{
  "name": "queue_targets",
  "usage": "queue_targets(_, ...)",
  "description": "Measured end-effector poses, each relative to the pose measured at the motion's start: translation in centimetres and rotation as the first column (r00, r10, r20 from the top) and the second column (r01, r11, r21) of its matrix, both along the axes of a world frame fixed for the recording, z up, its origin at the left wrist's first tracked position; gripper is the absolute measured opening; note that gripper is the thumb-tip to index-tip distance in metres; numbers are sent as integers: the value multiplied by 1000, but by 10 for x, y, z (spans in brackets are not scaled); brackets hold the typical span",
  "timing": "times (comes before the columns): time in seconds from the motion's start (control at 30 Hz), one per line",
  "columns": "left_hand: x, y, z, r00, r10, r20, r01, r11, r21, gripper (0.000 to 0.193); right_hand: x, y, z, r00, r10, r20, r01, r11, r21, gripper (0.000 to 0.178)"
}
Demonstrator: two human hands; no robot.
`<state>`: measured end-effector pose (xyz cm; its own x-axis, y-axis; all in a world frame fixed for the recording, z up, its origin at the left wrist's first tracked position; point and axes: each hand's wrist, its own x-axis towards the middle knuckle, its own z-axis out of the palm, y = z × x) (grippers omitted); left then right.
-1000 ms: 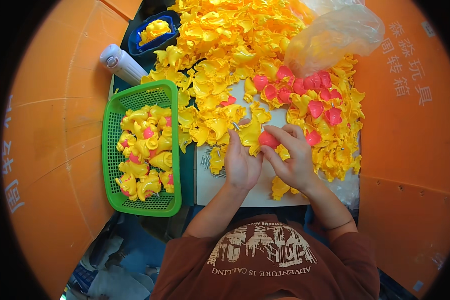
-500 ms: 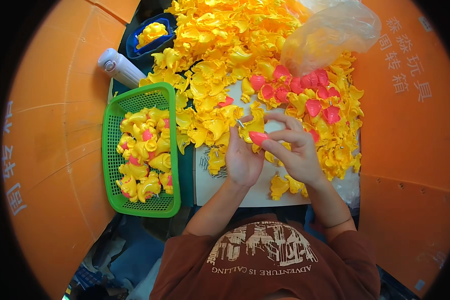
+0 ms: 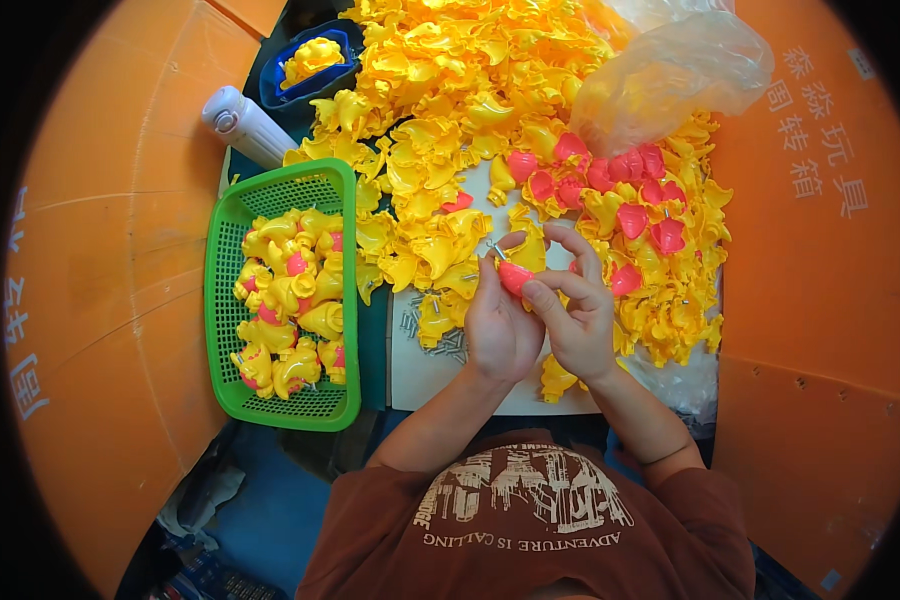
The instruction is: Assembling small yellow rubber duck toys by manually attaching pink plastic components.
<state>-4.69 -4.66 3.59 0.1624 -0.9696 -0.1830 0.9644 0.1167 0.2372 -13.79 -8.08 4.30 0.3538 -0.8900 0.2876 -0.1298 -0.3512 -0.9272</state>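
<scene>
Both my hands meet above the white board [image 3: 420,388]. My left hand [image 3: 506,335] is closed on a yellow plastic shell [image 3: 528,248], with a small metal pin [image 3: 497,250] standing out near its fingertips. Between the thumb and fingers of my right hand [image 3: 584,328] is a pink plastic piece [image 3: 513,277], set against the yellow shell. Fingers hide part of both pieces, so I cannot tell how they fit. Small metal pins [image 3: 448,346] lie scattered on the board beside my left wrist. Another yellow shell [image 3: 556,381] rests under my right forearm.
To the left stands a green basket [image 3: 351,300] holding yellow-and-pink figures [image 3: 298,372]. A heap of yellow shells [image 3: 470,60] covers the far side, with pink pieces [image 3: 630,220] and a clear plastic bag [image 3: 675,75]. A white bottle [image 3: 250,128] and blue container [image 3: 270,88] sit far left. Orange panels [image 3: 820,280] flank both sides.
My right hand has moved left and nearer, bringing the pink piece closer against the yellow shell. My left hand has shifted slightly right and nearer.
</scene>
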Motion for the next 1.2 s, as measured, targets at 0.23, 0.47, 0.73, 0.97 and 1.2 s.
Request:
queue_targets(0.23,8,2,-15,964,-149,-221,88,960,-266,48,-5,-3,9,975,-17,-223,-56,948,-315,10)
queue_targets(0.47,1,13,-8,997,-74,29,75,996,-45,48,10,9,9,963,-146,-227,76,954,-290,11)
queue_targets(0.73,54,30,-27,988,25,154,-26,1000,6,51,8,-47,-3,983,-183,5,181,968,-176,15)
queue_targets(0.97,83,49,-28,980,87,180,-81,996,-39,51,-29,-63,3,644,33,-765,-183,977,-112,8)
queue_targets(1.2,60,39,-29,981,-60,183,47,996,75,50,-33,-48,-47,275,-321,-906,-262,882,-392,7)
